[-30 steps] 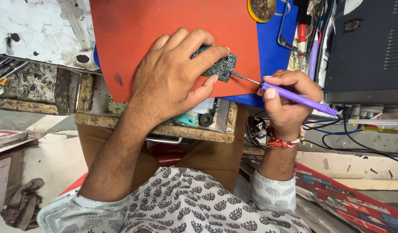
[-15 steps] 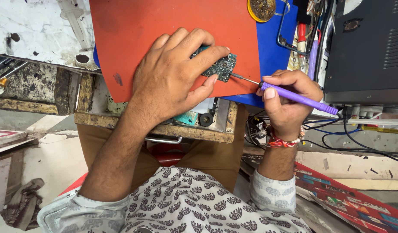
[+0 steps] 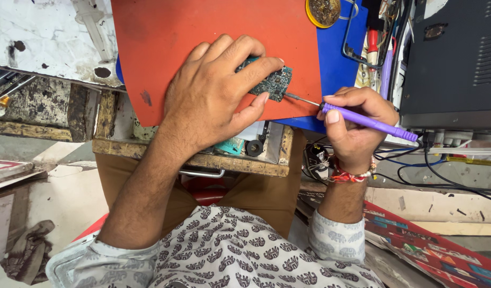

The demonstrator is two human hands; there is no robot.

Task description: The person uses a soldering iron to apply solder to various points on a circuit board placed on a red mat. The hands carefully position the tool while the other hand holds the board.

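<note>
My left hand [image 3: 213, 101] pins the green circuit board [image 3: 272, 82] flat on the red mat [image 3: 165, 37], right hand [image 3: 354, 125] clamped on the purple soldering iron [image 3: 370, 121], tip steady at the board's right edge.

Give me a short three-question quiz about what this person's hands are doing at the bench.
1. True or false: the left hand presses the green circuit board onto the orange mat.
2. What does the right hand hold? A) purple-handled tool B) pliers C) brush
3. Which edge of the board does the metal tip meet, the one toward the right hand or away from it?

Key: 1 true; 2 A, the purple-handled tool; 3 toward the right hand.
</note>
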